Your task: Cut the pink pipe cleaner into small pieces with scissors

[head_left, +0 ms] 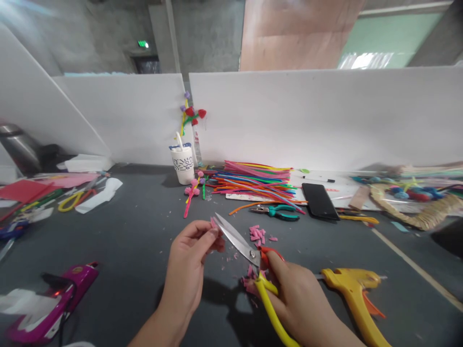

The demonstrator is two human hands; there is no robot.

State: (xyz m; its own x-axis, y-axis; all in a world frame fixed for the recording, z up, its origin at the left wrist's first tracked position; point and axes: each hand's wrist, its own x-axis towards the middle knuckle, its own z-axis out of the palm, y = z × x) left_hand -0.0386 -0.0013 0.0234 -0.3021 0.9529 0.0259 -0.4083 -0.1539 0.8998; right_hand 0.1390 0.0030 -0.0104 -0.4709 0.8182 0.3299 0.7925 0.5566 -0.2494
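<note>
The left hand (191, 255) pinches a small pink piece (213, 222) between narrowed fingers, just left of the scissors' far end. The right hand (298, 286) has its fingers wrapped around the handles of the scissors (238, 242), whose long axis slants from near right to far left, tip beside the piece; whether they touch, I cannot tell. Pink clippings (257, 234) lie on the worktop (126, 255), right of the blades.
</note>
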